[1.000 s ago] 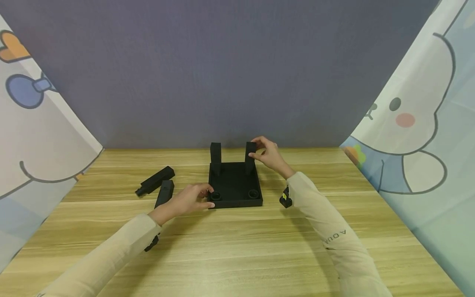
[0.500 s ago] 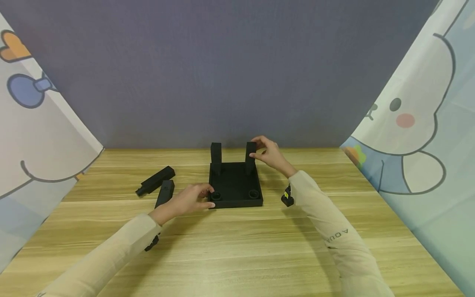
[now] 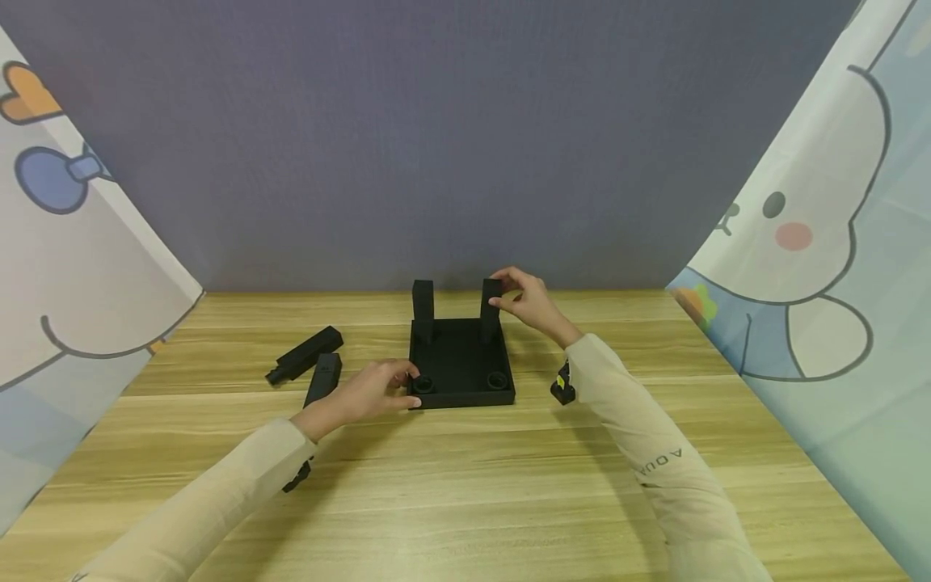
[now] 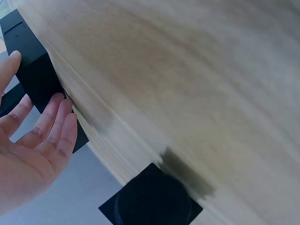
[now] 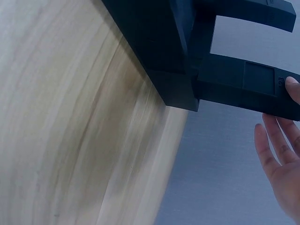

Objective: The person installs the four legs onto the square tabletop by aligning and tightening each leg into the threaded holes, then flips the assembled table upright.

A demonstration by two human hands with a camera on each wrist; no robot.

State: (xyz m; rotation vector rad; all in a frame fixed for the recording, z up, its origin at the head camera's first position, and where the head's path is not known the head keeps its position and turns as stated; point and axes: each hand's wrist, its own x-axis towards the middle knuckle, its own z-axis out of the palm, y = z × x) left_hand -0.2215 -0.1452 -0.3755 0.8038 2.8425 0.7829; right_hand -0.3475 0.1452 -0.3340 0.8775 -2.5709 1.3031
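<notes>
Head view showed me the left hand pinching the black tray near-left, probably bracing it, while the right hand gripped the upright far-right post.

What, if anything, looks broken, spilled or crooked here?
Nothing stands out. Both posts on the base look upright, and no spill or break shows. Two loose posts lie at the left, one partly hidden by the left arm.

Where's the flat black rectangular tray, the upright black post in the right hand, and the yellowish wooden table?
Flat black rectangular tray (image 3: pixel 462 360): head view, its floor.
Upright black post (image 5: pixel 241 85): right wrist view, middle of its side.
Yellowish wooden table (image 3: pixel 465 493): head view, bare top.
</notes>
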